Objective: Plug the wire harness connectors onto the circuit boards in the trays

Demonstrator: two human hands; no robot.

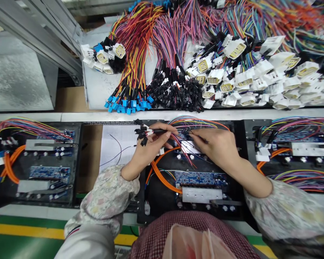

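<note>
My left hand (pixel 149 151) is closed round a bundle of wire leads (pixel 184 153). Small black connectors (pixel 142 132) stick out on its left side, and thin pink, purple and dark wires trail out to the right. Thumb and fingertips of my right hand (pixel 218 145) are pinched together over the upper circuit board; thin dark wire ends lie at them, though what exactly they grip is too small to make out. Beneath both hands is a black housing (pixel 162 201) with a lower blue circuit board (pixel 199 178), a silver metal bar (pixel 202 195) and thick orange cables (pixel 162 177).
Similar housings with boards stand left (pixel 51 158) and right (pixel 283 165). A printed paper sheet (pixel 110 144) lies between housings, with thin loose dark wires on it. Behind, a shelf (pixel 95 95) bears heaped wire harnesses with blue connectors (pixel 128 104), black connectors (pixel 175 90) and white connectors (pixel 245 81).
</note>
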